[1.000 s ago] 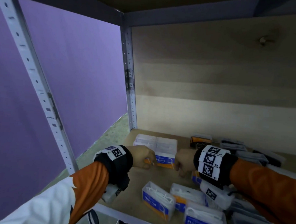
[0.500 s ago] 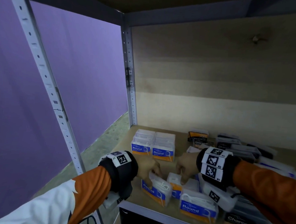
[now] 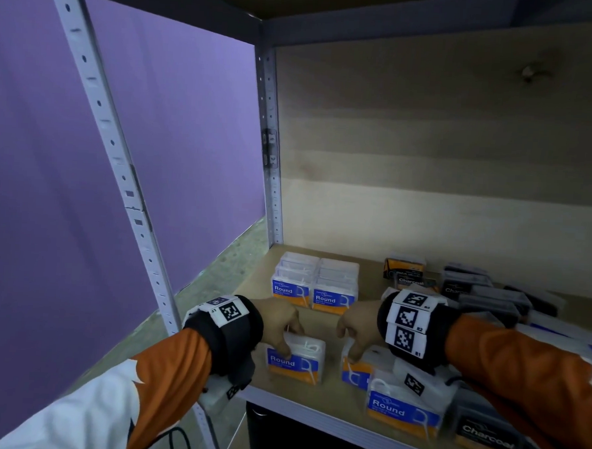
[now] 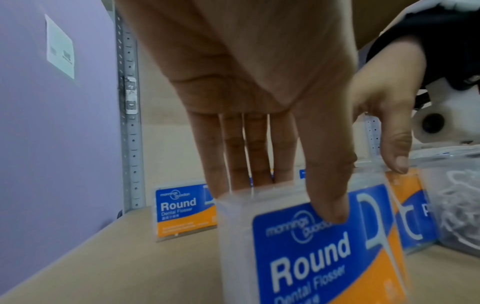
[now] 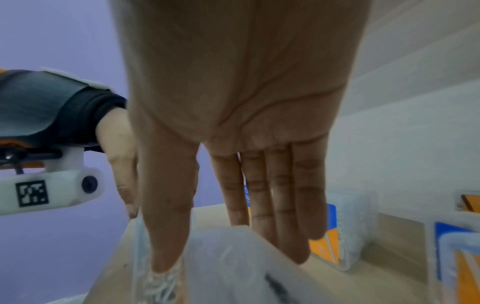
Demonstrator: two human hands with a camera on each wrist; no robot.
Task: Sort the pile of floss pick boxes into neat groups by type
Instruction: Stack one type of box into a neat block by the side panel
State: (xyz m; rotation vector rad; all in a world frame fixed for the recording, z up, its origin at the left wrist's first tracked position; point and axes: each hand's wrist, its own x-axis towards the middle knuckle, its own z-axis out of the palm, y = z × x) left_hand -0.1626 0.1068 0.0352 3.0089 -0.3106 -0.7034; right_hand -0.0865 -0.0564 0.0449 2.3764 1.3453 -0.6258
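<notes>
left hand (image 3: 277, 323): thumb on the label face, fingers behind, pinching a Round box (image 3: 296, 358) just in front of the sorted Round stack (image 3: 315, 287).
right hand (image 3: 357, 330): thumb and fingers clamped on a second Round box (image 3: 357, 370), front-right of the stack.
Charcoal boxes (image 3: 469, 288): loose, right of the stack.
risk: smooth clear plastic, thin pinch; box may slip, or knock the stack when placed.

"Round Dental Flosser" reads clearly on the blue-and-orange box (image 4: 306, 253) up front, under a "mornings guardian" logo, and again on the box behind it (image 4: 185, 211); "Round" on the front-edge box (image 3: 402, 412); "Charcoal" on the dark box (image 3: 487, 440); wristband tags (image 3: 406, 328) show "R2", "R1"
</notes>
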